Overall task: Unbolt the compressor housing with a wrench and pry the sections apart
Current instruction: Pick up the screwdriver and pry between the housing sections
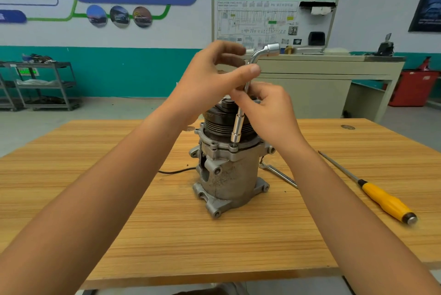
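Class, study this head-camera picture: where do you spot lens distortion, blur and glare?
Head view: the wide-angle lens stretches the forearms toward the lower corners; the left hand is motion-blurred at its fingertips; bright highlights glint on the chrome L-shaped socket wrench.

Two bare arms show in the picture, one on the left and one on the right. The long left forearm and the long right forearm have bare skin right up to the near edge. The left hand and the right hand are bare too. The left thumb's nail is short.
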A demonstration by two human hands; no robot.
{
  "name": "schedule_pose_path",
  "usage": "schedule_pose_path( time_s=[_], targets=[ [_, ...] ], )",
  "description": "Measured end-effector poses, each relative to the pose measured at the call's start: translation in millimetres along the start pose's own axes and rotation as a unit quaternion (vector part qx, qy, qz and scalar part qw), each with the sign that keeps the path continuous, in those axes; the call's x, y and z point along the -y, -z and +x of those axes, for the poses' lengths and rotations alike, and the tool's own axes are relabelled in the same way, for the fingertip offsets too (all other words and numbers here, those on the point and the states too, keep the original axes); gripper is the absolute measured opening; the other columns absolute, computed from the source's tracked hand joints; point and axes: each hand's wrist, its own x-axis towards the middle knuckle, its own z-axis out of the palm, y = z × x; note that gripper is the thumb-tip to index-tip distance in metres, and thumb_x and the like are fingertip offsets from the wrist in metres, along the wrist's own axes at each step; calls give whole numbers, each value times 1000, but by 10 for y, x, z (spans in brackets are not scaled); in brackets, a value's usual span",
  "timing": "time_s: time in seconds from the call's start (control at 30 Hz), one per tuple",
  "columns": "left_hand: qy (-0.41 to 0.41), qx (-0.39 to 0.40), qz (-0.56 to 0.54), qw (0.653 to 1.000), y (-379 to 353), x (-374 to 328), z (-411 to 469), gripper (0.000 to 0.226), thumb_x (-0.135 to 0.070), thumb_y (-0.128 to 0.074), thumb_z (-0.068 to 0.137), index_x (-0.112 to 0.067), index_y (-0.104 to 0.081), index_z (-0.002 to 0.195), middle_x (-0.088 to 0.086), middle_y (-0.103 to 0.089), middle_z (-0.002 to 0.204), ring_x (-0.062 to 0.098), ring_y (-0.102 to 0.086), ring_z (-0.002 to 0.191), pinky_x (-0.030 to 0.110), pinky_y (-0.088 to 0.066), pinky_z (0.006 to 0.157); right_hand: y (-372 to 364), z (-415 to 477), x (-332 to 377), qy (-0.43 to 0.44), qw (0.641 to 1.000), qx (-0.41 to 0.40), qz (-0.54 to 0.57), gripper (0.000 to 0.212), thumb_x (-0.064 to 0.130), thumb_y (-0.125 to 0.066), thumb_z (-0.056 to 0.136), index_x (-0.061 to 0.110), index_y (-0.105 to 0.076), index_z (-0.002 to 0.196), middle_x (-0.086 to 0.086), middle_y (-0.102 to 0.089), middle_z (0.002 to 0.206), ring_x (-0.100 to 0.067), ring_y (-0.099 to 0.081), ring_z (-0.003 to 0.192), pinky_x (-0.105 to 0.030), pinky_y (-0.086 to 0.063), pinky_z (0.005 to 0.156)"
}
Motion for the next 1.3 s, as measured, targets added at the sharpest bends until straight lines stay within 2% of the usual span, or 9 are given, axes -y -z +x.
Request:
schedule_pose_path(
  time_s=[0.07,0.2,0.33,0.5,0.6,0.73,0.87,1.07,1.3],
  targets=[
    [-20,-57,-38,997,29,27,-121,18,-21,-65,88,-30,-54,99,-12,-61,98,9,-67,83,26,-55,77,15,0,13,-12,1000,3,23,31,31,-58,89,10,-67,68,10,-57,54,-3,-50,53,-22,-35,50],
    [-47,-166,-22,985,10,185,-410,17,-16,-62,90,-31,-53,90,-11,-58,92,21,-63,87,26,-53,74,6,-13,16,-23,998,-5,62,29,30,-56,91,9,-70,77,-3,-68,71,-6,-61,64,-22,-45,57],
    [20,-124,64,990,-67,499,-641,17,-15,-63,88,-31,-55,86,-10,-60,85,14,-60,77,18,-50,66,16,70,82,-37,994,-31,98,27,31,-54,91,20,-67,70,-7,-70,78,-5,-61,67,-12,-44,58],
    [5,-49,197,979,-202,690,-779,25,-23,-68,84,-20,-64,108,-13,-60,89,0,-54,75,5,-41,66,254,246,205,-41,987,-74,136,30,35,-51,92,25,-64,68,-2,-68,73,-3,-53,63,-20,-43,58],
    [-34,-44,288,956,-241,689,-745,33,-29,-68,84,-14,-65,114,-3,-66,98,3,-52,79,11,-40,70,475,196,94,-44,990,-82,109,20,35,-53,91,30,-63,75,14,-54,61,3,-48,55,-10,-38,50],
    [-65,-44,350,933,-310,681,-717,31,-32,-62,88,-15,-66,113,1,-67,99,16,-60,87,28,-49,72,862,69,-214,-92,988,-101,73,12,20,-54,92,25,-58,82,6,-54,71,2,-51,49,-12,-44,47],
    [-70,-60,307,947,-343,661,-683,23,-24,-61,89,-10,-67,107,3,-67,95,15,-60,84,33,-51,75,1198,-50,-505,-171,972,-143,74,14,13,-52,91,18,-56,79,-2,-60,77,-5,-58,53,-15,-51,52],
    [-68,-205,118,969,-58,371,-481,12,-9,-62,88,-19,-59,94,-14,-57,83,-6,-57,70,6,-44,67,1417,-166,-1007,-288,934,-183,105,17,14,-49,89,8,-56,74,-10,-64,77,-18,-64,65,-18,-54,51],
    [188,-131,157,961,458,977,-1162,13,-4,-66,84,-16,-64,81,7,-71,85,-4,-56,59,8,-40,51,1182,-621,-1838,-322,925,-195,54,19,2,-58,82,18,-62,73,-4,-65,80,-16,-67,73,-15,-54,57]
  ],
)
